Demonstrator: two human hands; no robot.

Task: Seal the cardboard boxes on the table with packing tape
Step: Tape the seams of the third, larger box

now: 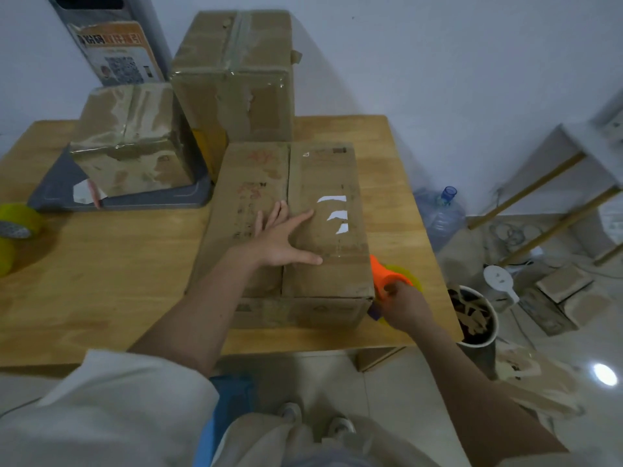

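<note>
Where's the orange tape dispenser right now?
In the head view, the orange tape dispenser is in the right hand, at the near right corner of the front cardboard box.

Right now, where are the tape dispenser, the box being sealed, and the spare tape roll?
tape dispenser (384,276): head view, orange handle.
box being sealed (323,183): head view, right top flap.
spare tape roll (17,219): head view, yellow side.

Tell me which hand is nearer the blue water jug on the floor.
Right. The right hand grips the orange tape dispenser at the box's right edge, toward the water jug; the left hand presses flat mid-box, farther away.
</note>
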